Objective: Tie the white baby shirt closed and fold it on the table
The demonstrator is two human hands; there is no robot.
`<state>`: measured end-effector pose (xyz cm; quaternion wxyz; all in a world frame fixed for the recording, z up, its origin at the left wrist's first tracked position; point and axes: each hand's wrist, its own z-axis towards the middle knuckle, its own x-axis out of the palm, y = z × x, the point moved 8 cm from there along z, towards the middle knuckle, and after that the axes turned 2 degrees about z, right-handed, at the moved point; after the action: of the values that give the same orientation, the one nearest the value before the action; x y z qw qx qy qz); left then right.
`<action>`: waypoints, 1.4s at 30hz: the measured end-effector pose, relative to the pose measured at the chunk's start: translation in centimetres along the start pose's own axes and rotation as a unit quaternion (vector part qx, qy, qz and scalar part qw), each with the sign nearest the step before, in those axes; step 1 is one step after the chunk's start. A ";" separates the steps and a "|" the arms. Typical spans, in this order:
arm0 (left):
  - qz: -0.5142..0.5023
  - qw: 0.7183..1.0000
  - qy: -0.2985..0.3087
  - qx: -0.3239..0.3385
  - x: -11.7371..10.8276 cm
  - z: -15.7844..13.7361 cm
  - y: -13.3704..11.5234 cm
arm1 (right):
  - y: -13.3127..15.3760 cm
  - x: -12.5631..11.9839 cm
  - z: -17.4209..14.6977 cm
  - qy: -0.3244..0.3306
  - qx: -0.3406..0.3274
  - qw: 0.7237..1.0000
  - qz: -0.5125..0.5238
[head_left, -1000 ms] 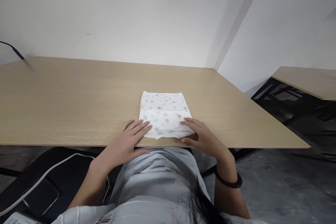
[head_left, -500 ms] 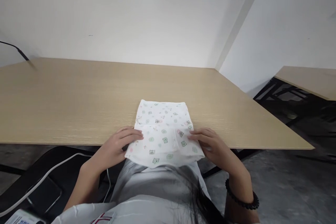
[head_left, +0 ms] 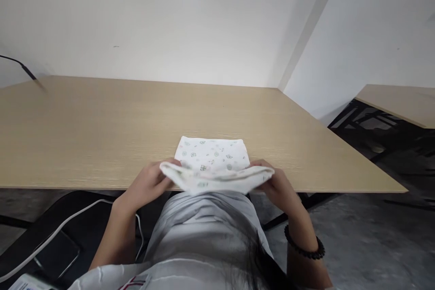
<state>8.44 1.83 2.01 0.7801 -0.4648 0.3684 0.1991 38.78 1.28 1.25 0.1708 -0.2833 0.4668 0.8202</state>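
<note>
A white cloth (head_left: 214, 154) with small green and grey animal prints lies partly on the table, close to its front edge. Its near part is lifted and bends up between my hands, slightly blurred by motion. My left hand (head_left: 151, 184) is closed on the left side of the raised part, its fingertips partly behind the fabric. On the right side, my right hand (head_left: 277, 186) grips the other end, with most of its fingers hidden by the cloth. The far part of the cloth rests flat on the tabletop.
The wooden table (head_left: 112, 131) runs up to a white wall (head_left: 170, 36). A thin black cable (head_left: 27, 70) reaches the table's far left corner. A white cord (head_left: 61, 226) crosses a black chair (head_left: 78, 217) at lower left. Another table (head_left: 401, 102) stands at right.
The near part of the cloth, which hung flat over the table edge, has been raised and bent upward. Both hands have gone from resting on its sides to gripping it.
</note>
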 end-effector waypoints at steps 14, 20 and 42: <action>-0.064 0.989 -0.057 -0.124 0.0 2.9 2.1 | -3.1 0.2 3.0 -0.128 0.109 0.983 -0.067; 0.076 0.989 -0.036 -0.124 0.3 3.0 1.5 | -2.7 0.6 3.4 -0.095 0.046 0.988 -0.113; 0.180 0.981 -0.077 -0.017 2.0 2.8 -2.2 | -3.2 2.5 5.1 0.033 0.087 0.974 -0.207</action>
<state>12.26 3.14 2.52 0.7499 -0.3872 0.3809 0.3776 37.03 7.36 -0.35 0.3452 -0.3848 0.4727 0.7136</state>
